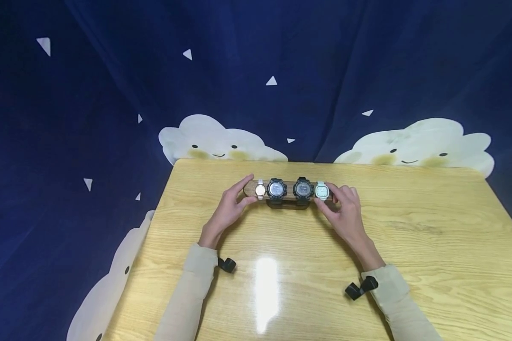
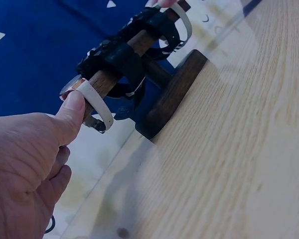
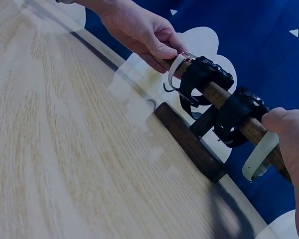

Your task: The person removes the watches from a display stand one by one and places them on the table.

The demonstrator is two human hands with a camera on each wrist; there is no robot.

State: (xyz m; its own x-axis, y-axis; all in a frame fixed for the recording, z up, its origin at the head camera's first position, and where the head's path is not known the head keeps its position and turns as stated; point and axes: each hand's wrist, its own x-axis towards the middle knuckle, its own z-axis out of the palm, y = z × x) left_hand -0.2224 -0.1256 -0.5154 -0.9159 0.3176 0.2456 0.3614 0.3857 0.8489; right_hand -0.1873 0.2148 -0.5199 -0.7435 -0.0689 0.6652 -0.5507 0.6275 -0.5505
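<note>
A dark wooden watch stand holds several watches on its horizontal bar. My left hand is at the bar's left end, pinching the small white-strapped watch; in the left wrist view its thumb lies against the strap. At the other end, my right hand pinches the mint-green square watch between thumb and index finger. Two chunky black watches, the left one and the right one, sit between the hands. The right wrist view shows the straps looped around the bar.
The stand's dark foot rests on a light wood table, near its back edge. A navy curtain with white clouds and triangles hangs behind and to the left. Small black devices are strapped to both sleeves.
</note>
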